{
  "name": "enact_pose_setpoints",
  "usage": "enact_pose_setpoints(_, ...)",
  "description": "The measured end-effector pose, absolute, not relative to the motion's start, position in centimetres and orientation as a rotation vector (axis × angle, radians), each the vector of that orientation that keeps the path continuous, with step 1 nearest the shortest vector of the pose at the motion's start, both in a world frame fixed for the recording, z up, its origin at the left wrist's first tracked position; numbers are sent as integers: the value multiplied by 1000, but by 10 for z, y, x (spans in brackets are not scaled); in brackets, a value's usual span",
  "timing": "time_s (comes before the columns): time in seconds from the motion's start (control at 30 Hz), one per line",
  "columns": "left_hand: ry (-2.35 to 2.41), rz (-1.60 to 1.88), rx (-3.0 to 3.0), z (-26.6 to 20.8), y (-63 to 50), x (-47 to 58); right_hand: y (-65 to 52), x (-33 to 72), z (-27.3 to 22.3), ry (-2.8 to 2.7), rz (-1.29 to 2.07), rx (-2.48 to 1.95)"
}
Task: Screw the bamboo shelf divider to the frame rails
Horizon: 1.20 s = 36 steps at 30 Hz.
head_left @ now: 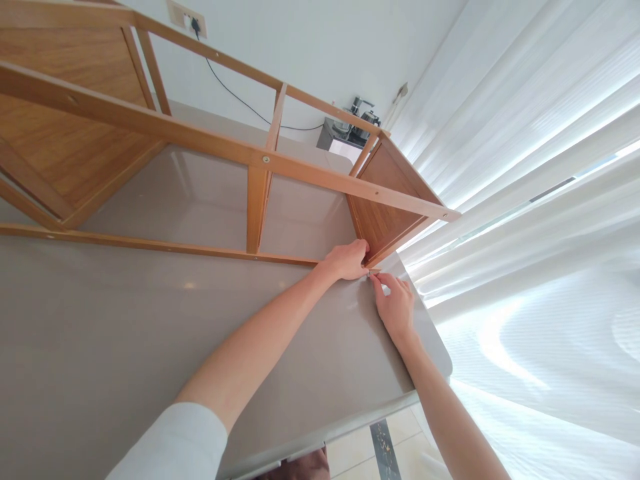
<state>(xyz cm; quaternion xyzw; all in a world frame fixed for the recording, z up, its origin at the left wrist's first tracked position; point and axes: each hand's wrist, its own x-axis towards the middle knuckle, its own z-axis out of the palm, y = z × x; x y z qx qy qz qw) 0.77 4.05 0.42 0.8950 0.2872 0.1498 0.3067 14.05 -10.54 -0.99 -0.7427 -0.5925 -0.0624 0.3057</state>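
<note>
A wooden shelf frame [257, 207] lies on its side on the grey table, with slatted rails and panels at its ends. At its near right lower corner, my left hand [347, 260] is closed around the bottom rail [300, 260], beside the end panel [387, 187]. My right hand [397, 303] is just to the right, its thumb and fingertips pinched together at the rail's end. Between those fingertips is a small screw-like metal piece [371, 272], too small to make out clearly. Bolt heads [266, 159] show in the upper rail.
The grey table [125, 333] has a rounded right corner close to my right forearm. White curtains [525, 267] hang along the right. Behind the frame, a dark appliance with glass jugs [357, 127] stands by the wall, its cable running to a socket [186, 18].
</note>
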Motion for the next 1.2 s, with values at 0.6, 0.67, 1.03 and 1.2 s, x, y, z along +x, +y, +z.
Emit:
enact_pose_setpoints(0.6,713,396,2356,3,45,9,-108,143,-4,-1359,-21,-1985)
enact_pose_setpoints(0.67,703,387,2353,4,45,9,-108,142,-6,-1414,-73,-1979)
enact_pose_setpoints(1.03,701,392,2360,4,44,9,-108,138,-11,-1667,-330,-1934)
enact_pose_setpoints(1.2,690,404,2370,3,44,8,-108,139,-12,-1670,-343,-1941)
